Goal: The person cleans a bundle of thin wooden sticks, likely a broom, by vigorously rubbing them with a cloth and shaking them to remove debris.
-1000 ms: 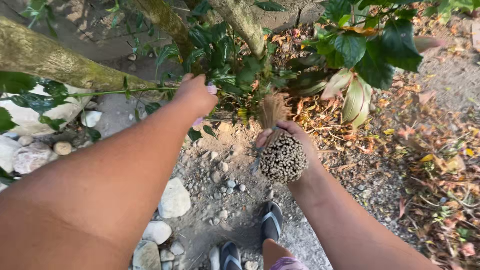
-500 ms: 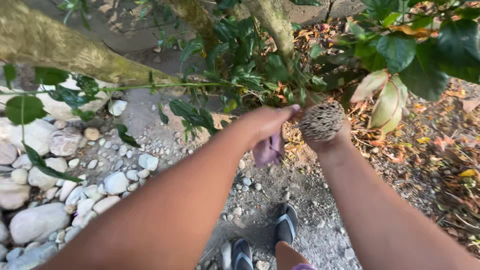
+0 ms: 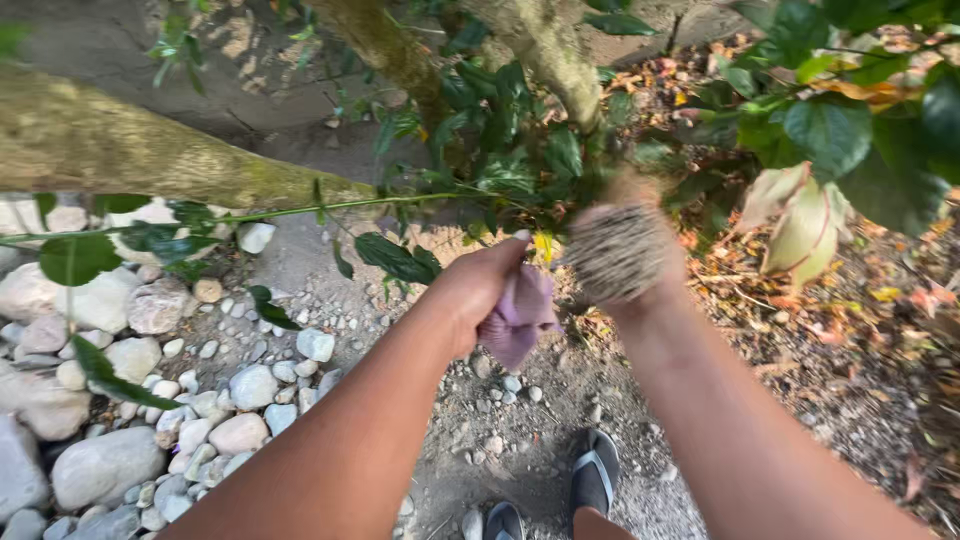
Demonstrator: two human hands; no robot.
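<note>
Stick broom: the bundle (image 3: 618, 252) shows its cut butt end to the camera, blurred, held over the gravel ground (image 3: 520, 440) just in front of the leafy shrub (image 3: 500, 160).
Right hand: the right hand (image 3: 655, 270) is wrapped around the bundle from behind; fingers mostly hidden.
Left hand: the left hand (image 3: 480, 285) is closed on a crumpled purple cloth (image 3: 515, 318), just beside the broom.
Risk, snagging: the bristle end points into the branches and may catch on twigs.
Risk, grip: only 1 hand holds the bundle; a jerk may loosen sticks.
Risk, footing: loose stones (image 3: 250, 385) near the sandalled foot (image 3: 595, 475) could roll.
</note>
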